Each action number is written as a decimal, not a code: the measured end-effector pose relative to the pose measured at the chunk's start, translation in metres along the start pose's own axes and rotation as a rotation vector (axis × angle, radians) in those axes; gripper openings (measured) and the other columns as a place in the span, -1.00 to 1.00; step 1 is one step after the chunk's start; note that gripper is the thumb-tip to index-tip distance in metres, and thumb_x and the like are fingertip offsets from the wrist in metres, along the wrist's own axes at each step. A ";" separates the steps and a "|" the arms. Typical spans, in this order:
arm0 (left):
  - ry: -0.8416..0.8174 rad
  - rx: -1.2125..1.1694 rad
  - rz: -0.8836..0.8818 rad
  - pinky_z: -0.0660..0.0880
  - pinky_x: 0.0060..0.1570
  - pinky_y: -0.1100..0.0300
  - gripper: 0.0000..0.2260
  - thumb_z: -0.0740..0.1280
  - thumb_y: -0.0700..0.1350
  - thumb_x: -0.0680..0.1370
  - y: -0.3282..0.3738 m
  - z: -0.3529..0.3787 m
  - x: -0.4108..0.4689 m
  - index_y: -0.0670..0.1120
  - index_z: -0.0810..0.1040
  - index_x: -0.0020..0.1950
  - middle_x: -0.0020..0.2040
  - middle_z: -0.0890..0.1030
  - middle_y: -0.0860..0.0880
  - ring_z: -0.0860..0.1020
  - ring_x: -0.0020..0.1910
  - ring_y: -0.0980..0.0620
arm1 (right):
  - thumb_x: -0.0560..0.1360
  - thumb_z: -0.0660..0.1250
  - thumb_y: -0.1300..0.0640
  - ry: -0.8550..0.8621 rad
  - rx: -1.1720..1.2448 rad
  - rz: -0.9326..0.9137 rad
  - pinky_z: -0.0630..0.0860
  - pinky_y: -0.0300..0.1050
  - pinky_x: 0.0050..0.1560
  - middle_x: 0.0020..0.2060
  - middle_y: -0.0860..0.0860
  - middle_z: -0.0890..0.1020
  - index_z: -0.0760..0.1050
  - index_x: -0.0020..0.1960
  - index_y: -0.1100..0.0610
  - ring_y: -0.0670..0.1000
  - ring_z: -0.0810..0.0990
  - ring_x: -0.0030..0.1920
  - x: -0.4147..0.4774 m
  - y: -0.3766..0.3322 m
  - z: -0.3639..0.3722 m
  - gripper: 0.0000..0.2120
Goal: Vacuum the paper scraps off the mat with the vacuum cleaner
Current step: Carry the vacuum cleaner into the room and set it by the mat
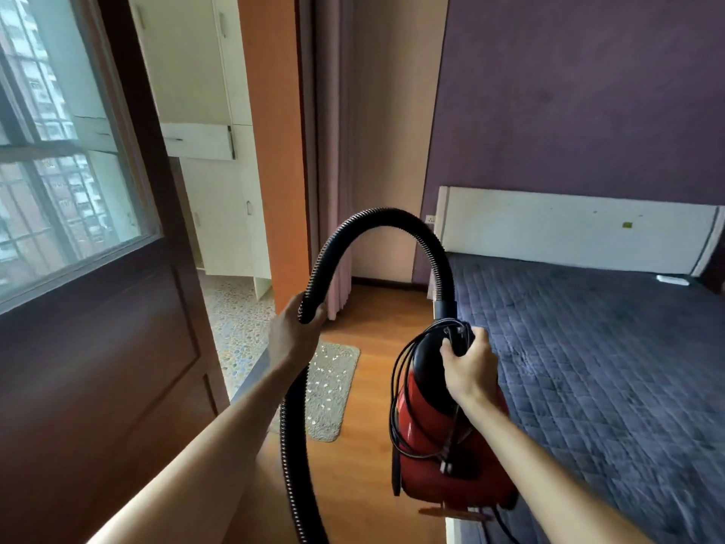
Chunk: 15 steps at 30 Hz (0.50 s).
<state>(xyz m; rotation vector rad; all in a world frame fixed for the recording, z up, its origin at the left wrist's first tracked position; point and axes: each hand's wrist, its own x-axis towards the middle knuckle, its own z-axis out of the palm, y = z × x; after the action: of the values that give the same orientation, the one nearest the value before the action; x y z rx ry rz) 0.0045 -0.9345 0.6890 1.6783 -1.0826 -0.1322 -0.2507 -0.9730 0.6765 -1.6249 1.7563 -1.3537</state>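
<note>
With the right hand (469, 367) clenched on the handle of the vacuum cleaner (427, 426) and the left hand (294, 331) gripping its hose (376, 217) above the mat (333, 406) strewn with paper scraps (325, 371), the loose cord (396, 386) dangling below the right hand may slip and snag.

wooden floor (372, 320) and bed (627, 445)
a grey mat (325, 402) lies flat on the floor, strewn with pale paper scraps (333, 361); the bed's dark blue quilted cover (569, 327) carries a small white object (673, 279) (near the headboard (569, 225)).
</note>
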 end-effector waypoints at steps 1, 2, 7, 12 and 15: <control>-0.010 0.001 0.014 0.43 -0.42 0.21 -0.76 0.39 -0.01 0.56 -0.001 0.009 0.013 0.00 0.59 0.21 -0.24 0.59 0.04 0.51 -0.38 0.11 | 0.50 0.39 0.10 0.008 -0.002 0.005 0.51 0.00 -0.12 -0.03 0.22 0.65 0.42 0.21 0.24 0.25 0.62 -0.03 0.011 -0.001 0.007 -0.64; -0.015 0.000 0.029 0.38 -0.42 0.24 -0.77 0.39 -0.03 0.56 -0.002 0.017 0.026 -0.01 0.60 0.20 -0.25 0.56 0.07 0.48 -0.37 0.16 | 0.50 0.39 0.10 0.014 -0.007 0.011 0.50 -0.02 -0.14 -0.04 0.22 0.65 0.42 0.20 0.24 0.25 0.63 -0.04 0.022 -0.002 0.013 -0.64; -0.018 -0.011 0.075 0.30 -0.47 0.26 -0.79 0.41 -0.03 0.55 -0.018 0.056 0.090 -0.01 0.63 0.17 -0.35 0.50 0.15 0.41 -0.44 0.23 | 0.52 0.38 0.08 0.051 -0.050 0.023 0.36 -0.15 -0.24 -0.14 0.13 0.63 0.43 0.18 0.23 0.20 0.63 -0.09 0.068 -0.007 0.044 -0.68; -0.039 -0.033 0.059 0.35 -0.46 0.23 -0.81 0.40 -0.02 0.55 -0.030 0.084 0.130 0.00 0.61 0.14 -0.38 0.51 0.11 0.45 -0.46 0.14 | 0.53 0.37 0.06 0.063 -0.079 0.018 0.39 -0.12 -0.21 -0.06 0.17 0.64 0.41 0.20 0.23 0.22 0.62 -0.03 0.108 -0.009 0.069 -0.66; -0.058 -0.025 0.065 0.31 -0.45 0.22 -0.82 0.39 0.00 0.55 -0.036 0.101 0.154 0.02 0.59 0.14 -0.37 0.52 0.10 0.46 -0.45 0.12 | 0.54 0.36 0.06 0.056 -0.105 0.026 0.34 -0.13 -0.20 -0.04 0.18 0.64 0.41 0.20 0.24 0.23 0.61 0.00 0.132 -0.011 0.082 -0.66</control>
<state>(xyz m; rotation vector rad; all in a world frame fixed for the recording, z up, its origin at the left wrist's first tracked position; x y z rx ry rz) 0.0579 -1.1145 0.6819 1.6234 -1.1733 -0.1530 -0.2122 -1.1235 0.6900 -1.6271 1.9037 -1.3273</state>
